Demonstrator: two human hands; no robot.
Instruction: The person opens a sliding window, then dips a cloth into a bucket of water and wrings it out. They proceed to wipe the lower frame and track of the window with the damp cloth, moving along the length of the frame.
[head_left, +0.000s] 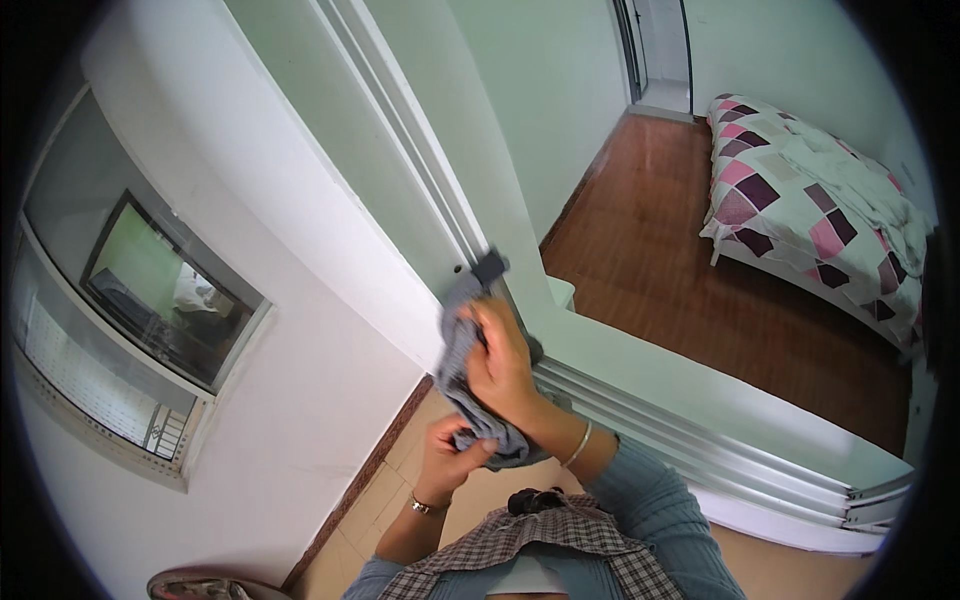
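A crumpled grey cloth (487, 427) hangs between my two hands, in front of the corner of a white sliding-window frame (420, 165). My right hand (501, 364) grips the upper part of the cloth, close to the upright of the frame. Lower down, my left hand (454, 457) pinches the cloth's lower part between thumb and fingers. A dark flat piece (490, 266) shows at the top end of the cloth, blurred; I cannot tell whether it belongs to the cloth. Just right of my right wrist run the bottom window tracks (675, 427).
Beyond the sill lies a room with a brown wooden floor (637, 247) and a bed with a patchwork-patterned cover (795, 202). On the left, a white wall (300, 390) holds another window (165, 292). Beige tiles (375, 495) are underfoot. A rounded object (210, 583) sits at the bottom left.
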